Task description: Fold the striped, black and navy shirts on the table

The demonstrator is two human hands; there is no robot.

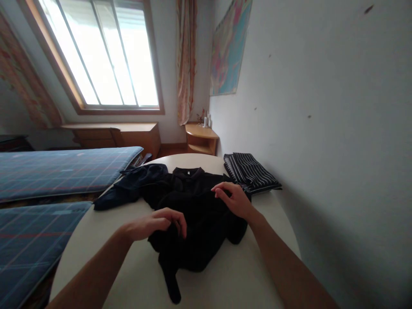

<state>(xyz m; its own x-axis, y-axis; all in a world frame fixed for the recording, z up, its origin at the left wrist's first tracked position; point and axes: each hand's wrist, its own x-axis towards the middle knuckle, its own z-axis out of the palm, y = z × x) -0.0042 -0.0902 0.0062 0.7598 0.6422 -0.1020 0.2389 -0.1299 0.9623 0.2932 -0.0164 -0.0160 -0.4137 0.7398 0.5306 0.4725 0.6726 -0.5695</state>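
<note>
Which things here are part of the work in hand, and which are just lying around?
In the work:
- Black shirt, spread rumpled under both hands
- Left hand and right hand
- White table, bearing the shirt

Apparently just lying about:
- Dark blue cloth, left of the shirt
- Folded striped cloth, at the table's far right
- Plaid mattresses, beside the table

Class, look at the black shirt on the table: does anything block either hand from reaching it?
Nothing visible does. The left hand and right hand are both right over the black shirt; the navy garment and striped cloth lie to its sides.
</note>
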